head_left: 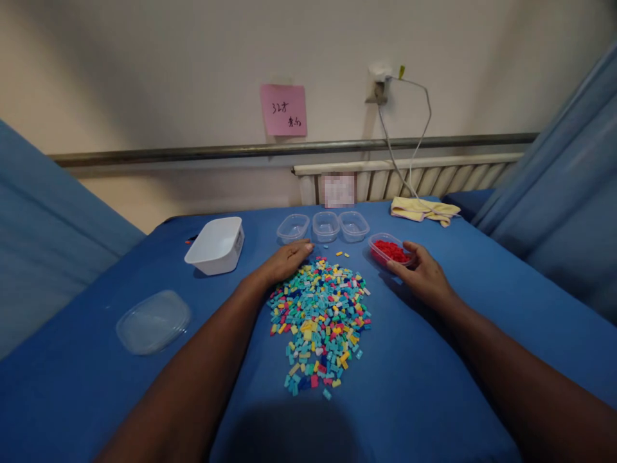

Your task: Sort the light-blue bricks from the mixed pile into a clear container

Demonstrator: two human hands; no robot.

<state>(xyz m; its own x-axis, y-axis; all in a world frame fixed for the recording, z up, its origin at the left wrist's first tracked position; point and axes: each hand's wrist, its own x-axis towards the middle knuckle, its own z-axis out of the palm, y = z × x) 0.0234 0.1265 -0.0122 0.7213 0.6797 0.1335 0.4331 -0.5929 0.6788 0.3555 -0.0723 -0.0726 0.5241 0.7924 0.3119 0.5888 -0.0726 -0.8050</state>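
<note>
A heap of small coloured bricks (pixel 321 318), mostly teal with yellow, red and blue ones, lies on the blue cloth (pixel 414 379) in front of me. My left hand (pixel 289 258) rests palm down at the heap's far left edge, fingers stretched out flat. My right hand (pixel 421 273) curls around the near side of a clear tub holding red bricks (pixel 390 251), thumb and fingers touching its rim. Three empty clear tubs (pixel 325 226) stand in a row just beyond the heap.
A white rectangular box (pixel 216 244) stands at the far left. A clear lid (pixel 153 320) lies nearer on the left. A folded yellow cloth (pixel 419 209) and a white cable (pixel 409 161) sit at the back right. Blue curtains flank both sides.
</note>
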